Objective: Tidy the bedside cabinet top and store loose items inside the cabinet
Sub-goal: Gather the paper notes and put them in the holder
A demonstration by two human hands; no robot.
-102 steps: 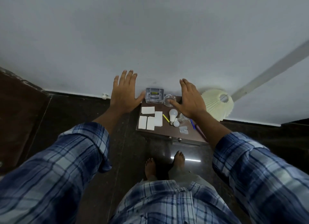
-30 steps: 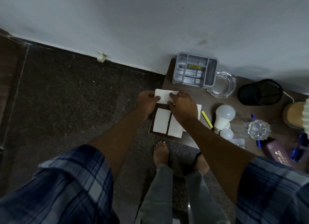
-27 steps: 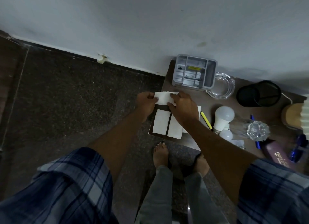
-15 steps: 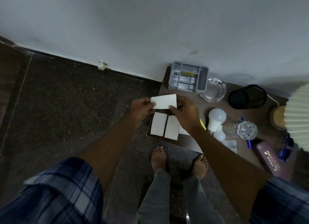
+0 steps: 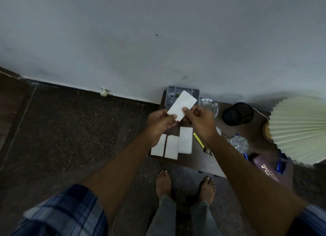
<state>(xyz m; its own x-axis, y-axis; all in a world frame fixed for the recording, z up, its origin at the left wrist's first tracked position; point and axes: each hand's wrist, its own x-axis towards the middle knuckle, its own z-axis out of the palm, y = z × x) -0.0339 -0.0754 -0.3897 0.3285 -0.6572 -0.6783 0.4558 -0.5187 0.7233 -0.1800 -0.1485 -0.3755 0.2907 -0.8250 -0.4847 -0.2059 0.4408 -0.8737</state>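
A white paper slip [image 5: 183,103] is held up above the brown cabinet top [image 5: 211,161], tilted up to the right. My left hand [image 5: 160,121] pinches its lower left corner and my right hand [image 5: 199,119] pinches its lower edge. Three more white slips [image 5: 172,146] lie side by side on the cabinet top below my hands. A yellow pen [image 5: 198,139] lies just right of them. A grey compartment tray [image 5: 183,93] stands at the back against the wall, partly hidden by the raised slip.
Right of the tray are a glass ashtray [image 5: 210,105], a black mesh cup [image 5: 237,114], a crumpled clear wrapper [image 5: 239,144], blue pens [image 5: 280,163] and a purple case [image 5: 271,170]. A pleated lampshade [image 5: 299,130] overhangs the right end. My bare feet [image 5: 185,183] stand on the dark floor.
Both hands took hold of the top slip and lifted it off the cabinet, tilting it up to the right. The view shifted, and the lampshade now fills the right side.
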